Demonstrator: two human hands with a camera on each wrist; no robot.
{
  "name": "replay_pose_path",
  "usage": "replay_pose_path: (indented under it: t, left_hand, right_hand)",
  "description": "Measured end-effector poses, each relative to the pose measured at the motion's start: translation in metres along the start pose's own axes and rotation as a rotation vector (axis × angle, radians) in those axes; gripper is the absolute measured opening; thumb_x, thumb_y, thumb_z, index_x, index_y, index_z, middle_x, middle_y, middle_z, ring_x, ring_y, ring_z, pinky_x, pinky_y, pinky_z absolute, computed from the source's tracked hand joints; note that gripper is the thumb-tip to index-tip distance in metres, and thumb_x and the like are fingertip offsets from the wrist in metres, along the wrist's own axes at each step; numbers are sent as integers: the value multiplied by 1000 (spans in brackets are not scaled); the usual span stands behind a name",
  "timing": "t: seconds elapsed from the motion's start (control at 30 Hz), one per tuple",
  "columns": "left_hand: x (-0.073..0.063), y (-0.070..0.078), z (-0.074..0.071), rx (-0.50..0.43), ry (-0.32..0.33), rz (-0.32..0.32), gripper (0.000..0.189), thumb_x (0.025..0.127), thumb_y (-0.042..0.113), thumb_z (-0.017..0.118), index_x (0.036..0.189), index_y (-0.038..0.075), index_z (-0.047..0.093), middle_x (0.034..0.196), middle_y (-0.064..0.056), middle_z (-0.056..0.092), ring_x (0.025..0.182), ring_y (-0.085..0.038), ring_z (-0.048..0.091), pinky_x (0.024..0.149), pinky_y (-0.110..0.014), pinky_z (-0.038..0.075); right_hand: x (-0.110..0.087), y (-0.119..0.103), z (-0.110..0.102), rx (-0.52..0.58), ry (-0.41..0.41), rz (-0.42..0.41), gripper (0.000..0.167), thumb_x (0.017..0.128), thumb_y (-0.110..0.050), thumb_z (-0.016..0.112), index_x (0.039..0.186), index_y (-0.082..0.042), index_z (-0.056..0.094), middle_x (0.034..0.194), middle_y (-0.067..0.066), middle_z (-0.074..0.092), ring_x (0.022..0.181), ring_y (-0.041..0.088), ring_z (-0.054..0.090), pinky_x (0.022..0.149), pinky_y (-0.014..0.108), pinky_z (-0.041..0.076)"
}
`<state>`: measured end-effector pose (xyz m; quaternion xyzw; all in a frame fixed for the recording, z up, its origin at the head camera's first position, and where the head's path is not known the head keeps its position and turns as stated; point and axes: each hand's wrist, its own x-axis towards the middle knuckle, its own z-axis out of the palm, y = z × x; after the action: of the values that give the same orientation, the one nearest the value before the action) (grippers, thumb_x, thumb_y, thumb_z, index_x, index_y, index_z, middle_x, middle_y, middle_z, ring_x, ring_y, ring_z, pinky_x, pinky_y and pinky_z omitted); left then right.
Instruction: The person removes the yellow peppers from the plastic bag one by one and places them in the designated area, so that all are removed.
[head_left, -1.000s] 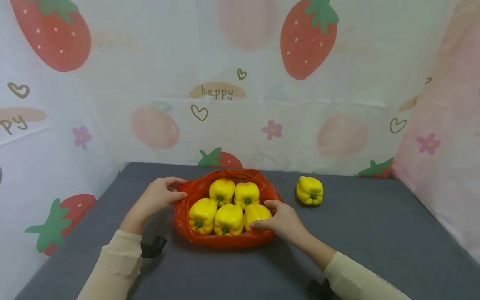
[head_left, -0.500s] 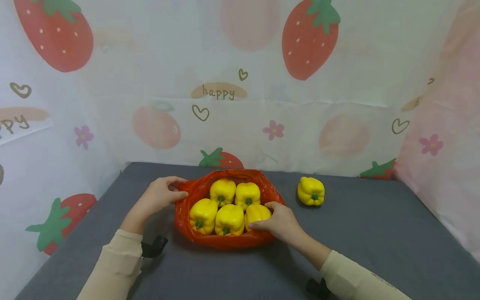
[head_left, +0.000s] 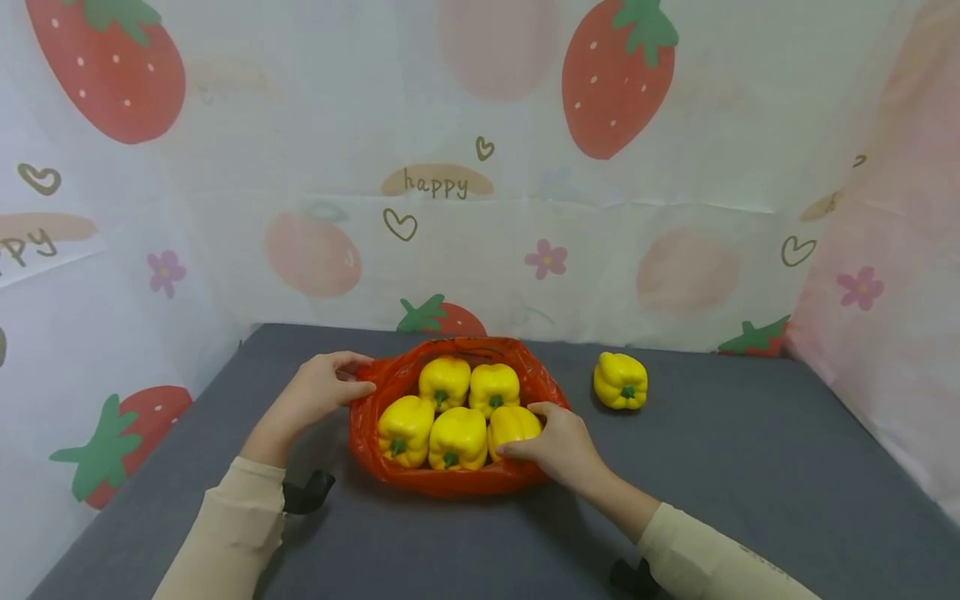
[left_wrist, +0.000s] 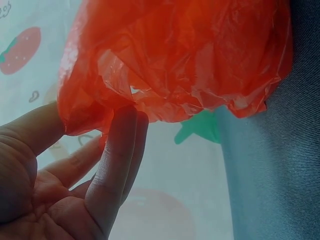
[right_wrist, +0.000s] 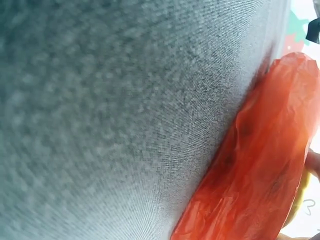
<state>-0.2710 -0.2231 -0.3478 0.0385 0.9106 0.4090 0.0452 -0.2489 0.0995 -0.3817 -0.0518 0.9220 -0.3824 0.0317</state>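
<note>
A red plastic bag (head_left: 472,482) lies with its mouth spread wide, holding several yellow bell peppers. At the bag's left rim, my left hand (head_left: 313,393) pinches the plastic. The left wrist view has the thumb and fingers of this hand (left_wrist: 70,185) around a fold of the bag (left_wrist: 185,55). My right hand (head_left: 566,443) reaches over the right rim and grips the front right bell pepper (head_left: 513,425), thumb in front and fingers behind. From the right wrist, the bag's side (right_wrist: 255,160) covers most of the pepper (right_wrist: 297,200); just bits of the hand show.
One more yellow bell pepper (head_left: 620,381) sits outside the bag, behind and right of it, on the dark grey cloth (head_left: 735,450). A fabric backdrop (head_left: 465,267) printed with strawberries encloses the table at the back and sides.
My right hand has shifted very slightly left over the pepper, and the bag's right rim bulges out a little more. The left hand and the other peppers have stayed put.
</note>
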Motion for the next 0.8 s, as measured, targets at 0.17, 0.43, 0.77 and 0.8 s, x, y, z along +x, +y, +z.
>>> replay_pose_path:
  t: [0.17, 0.43, 0.77, 0.8]
  left_hand:
    - [0, -1, 1, 4, 2, -5, 49, 95, 25, 66, 137, 2, 56, 117, -19, 67, 100, -26, 65, 90, -45, 58]
    - [-1, 2, -1, 2, 5, -2, 48, 95, 24, 66, 136, 2, 56, 117, -19, 67, 99, -26, 65, 90, -45, 58]
    - [-2, 2, -2, -4, 0, -12, 48, 95, 24, 66, 137, 2, 56, 115, -19, 68, 98, -25, 65, 90, -44, 58]
    - [-2, 2, -2, -4, -1, -14, 48, 95, 25, 66, 137, 2, 56, 116, -19, 67, 98, -25, 65, 90, -44, 58]
  right_hand:
    - [0, -2, -2, 9, 22, -8, 80, 70, -38, 89, 133, 2, 59, 127, 16, 65, 101, 24, 62, 89, 42, 56]
    - [0, -11, -14, 40, 55, -28, 78, 72, -36, 88, 133, 2, 59, 128, 17, 65, 102, 25, 62, 89, 42, 57]
    - [2, -18, -30, 92, 41, 10, 83, 73, -39, 87, 139, 0, 54, 134, 17, 61, 110, 27, 62, 93, 42, 56]
    - [2, -19, -32, 98, 37, 13, 83, 74, -39, 87, 139, 0, 54, 135, 17, 61, 110, 27, 62, 93, 42, 57]
